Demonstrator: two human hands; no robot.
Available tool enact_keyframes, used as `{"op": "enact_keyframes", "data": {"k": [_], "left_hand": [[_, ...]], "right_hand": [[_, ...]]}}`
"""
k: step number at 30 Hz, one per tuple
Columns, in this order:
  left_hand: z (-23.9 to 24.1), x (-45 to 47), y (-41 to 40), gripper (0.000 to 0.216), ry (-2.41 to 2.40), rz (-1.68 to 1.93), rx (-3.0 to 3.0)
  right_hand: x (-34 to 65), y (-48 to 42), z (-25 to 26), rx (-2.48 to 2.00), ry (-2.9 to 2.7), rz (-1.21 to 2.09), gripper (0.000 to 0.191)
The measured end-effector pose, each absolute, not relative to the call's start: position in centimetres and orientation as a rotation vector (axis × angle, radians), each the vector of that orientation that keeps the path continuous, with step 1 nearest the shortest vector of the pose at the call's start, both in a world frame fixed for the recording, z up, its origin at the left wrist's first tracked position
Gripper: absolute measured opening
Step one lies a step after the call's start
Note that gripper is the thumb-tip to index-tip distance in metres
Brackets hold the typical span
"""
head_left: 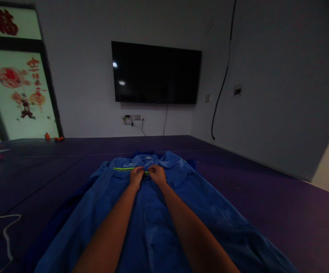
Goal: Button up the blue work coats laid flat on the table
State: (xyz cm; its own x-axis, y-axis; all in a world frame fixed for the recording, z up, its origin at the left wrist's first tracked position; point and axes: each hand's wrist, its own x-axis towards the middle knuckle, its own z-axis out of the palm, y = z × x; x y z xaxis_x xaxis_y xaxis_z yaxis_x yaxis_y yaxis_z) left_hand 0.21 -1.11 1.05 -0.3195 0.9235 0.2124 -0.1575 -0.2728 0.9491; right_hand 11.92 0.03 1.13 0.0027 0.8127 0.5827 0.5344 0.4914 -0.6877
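Note:
A blue work jacket (181,212) with a yellow-green stripe and white letters on the chest lies spread flat on the dark purple floor, collar pointing away from me. Both my arms reach out over it. My left hand (136,175) and my right hand (157,174) sit side by side at the upper chest, just below the collar (147,156). The fingers of each hand are curled and pinch the cloth along the front opening. What lies under the fingertips is too small to make out.
A dark purple mat floor (267,189) surrounds the jacket. A black screen (155,72) hangs on the far wall above a socket with cables. A white cable (7,227) lies at the near left. A glass door with red decorations (19,87) stands at the left.

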Motion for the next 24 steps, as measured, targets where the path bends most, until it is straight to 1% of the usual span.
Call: {"op": "enact_keyframes", "data": {"k": [8, 24], "left_hand": [[1.20, 0.15, -1.34, 0.021, 1.118, 1.694, 1.054], [1.24, 0.30, -1.19, 0.022, 1.077, 1.700, 1.012]], "right_hand": [[11.93, -0.06, 1.29, -1.163, -1.684, 0.351, 0.015], [11.93, 0.45, 0.92, -1.195, -1.640, 0.396, 0.013]]}}
